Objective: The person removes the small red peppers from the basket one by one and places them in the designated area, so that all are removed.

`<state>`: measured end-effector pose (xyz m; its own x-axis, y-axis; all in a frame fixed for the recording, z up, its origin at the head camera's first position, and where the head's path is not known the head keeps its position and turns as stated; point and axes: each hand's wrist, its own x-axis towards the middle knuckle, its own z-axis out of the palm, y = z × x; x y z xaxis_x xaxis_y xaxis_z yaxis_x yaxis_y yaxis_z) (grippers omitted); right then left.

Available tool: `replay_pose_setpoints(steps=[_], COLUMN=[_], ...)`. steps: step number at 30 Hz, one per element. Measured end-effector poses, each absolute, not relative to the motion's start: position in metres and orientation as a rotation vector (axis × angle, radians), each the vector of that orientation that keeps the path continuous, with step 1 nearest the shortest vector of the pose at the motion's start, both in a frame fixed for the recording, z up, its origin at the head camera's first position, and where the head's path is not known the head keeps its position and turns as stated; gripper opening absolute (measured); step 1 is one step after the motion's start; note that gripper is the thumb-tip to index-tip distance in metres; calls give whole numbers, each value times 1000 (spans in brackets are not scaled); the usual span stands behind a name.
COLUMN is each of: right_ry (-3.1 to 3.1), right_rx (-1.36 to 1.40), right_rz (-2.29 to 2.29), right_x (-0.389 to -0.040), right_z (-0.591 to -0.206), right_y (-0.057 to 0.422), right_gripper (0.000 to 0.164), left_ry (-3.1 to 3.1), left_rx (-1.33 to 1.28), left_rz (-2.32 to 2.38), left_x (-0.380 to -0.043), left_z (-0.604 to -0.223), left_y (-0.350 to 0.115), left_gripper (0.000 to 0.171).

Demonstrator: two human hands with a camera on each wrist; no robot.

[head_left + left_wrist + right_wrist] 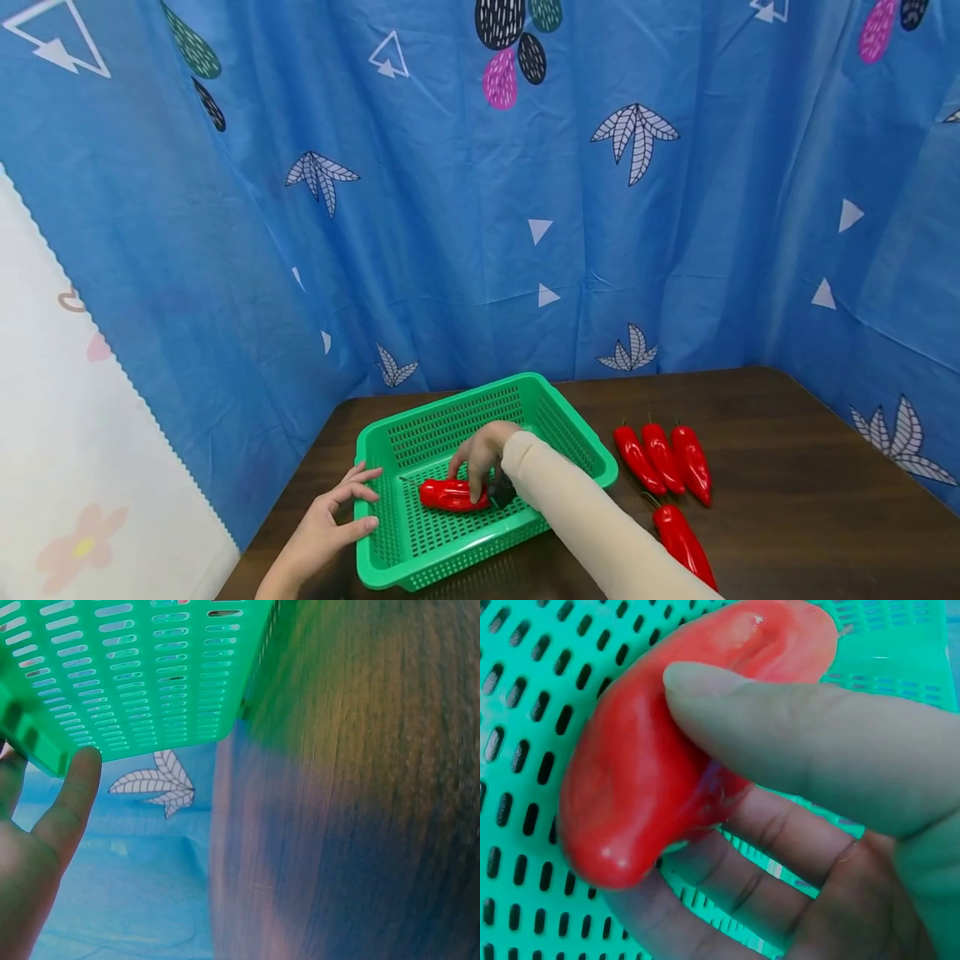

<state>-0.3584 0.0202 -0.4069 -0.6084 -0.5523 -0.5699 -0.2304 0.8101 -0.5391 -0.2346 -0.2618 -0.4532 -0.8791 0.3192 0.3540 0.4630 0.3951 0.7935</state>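
Note:
A glossy red chili pepper (444, 495) lies low inside a green slotted basket (450, 406) in the head view. Reaching in over the near right rim, my right hand (482, 454) grips this pepper by its right part. The right wrist view has the thumb pressed on top of the red pepper (619, 769), with the fingers of the right hand (802, 750) curled beneath. My left hand (326, 521) is at the basket's left rim, fingers fairly straight and spread. From the left wrist, a fingertip of the left hand (49, 840) meets the basket's edge (187, 733).
Three red peppers (662, 457) lie side by side on the dark wooden table (780, 467) right of the basket. Another red pepper (684, 542) sits nearer, partly behind the right sleeve (600, 525). A blue patterned curtain (465, 250) hangs behind the table.

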Motion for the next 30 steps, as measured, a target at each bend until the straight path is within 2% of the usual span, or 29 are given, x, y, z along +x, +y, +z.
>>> replay_pose_setpoints(steps=[6,19,30], right_ry=[2195,2091,2090], right_rx=[-610,-649,-686], right_rz=[-572,-845,-1002], right_x=[-359,-353,-348], right_z=[-406,-395,-367], right_y=[22,21,44], right_gripper=[49,68,76], left_ry=[-2498,-2529,-2552], left_rx=[-702,-627,-605], left_rz=[-1487,-1475,-1479], left_x=[-236,-230,-234], left_z=[-455,-456,-454], left_y=[-261,-260,-258], left_gripper=[17,16,17])
